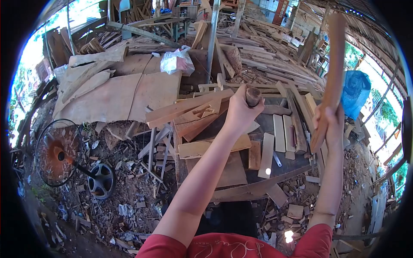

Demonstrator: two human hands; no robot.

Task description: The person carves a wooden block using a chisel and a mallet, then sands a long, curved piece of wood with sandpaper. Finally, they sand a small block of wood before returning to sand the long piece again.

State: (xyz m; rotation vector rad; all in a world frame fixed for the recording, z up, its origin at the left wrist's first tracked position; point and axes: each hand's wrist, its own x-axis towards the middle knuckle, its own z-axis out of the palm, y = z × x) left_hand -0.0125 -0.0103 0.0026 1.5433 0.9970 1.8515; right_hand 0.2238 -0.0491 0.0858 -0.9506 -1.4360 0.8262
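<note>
My left hand (244,107) is closed in a fist over the workbench, around a piece of wood with a dark rounded end (254,96) showing above the thumb. The rest of that piece is hidden by the fingers. On the right, my right hand (331,124) grips a long, slightly curved wooden bar (337,60) near its lower end, and the bar stands almost upright. Below the hands lie a thick wooden block (215,146), a short brown block (254,155) and pale flat strips (267,150) on the workbench (223,172).
A standing fan (58,155) is on the littered ground at left. Behind it spreads a large wooden sheet (112,96), with a plastic bag (177,61) at its far end. A metal post (212,41) rises beyond the bench, near stacked planks (266,60). A blue bag (356,92) hangs at right.
</note>
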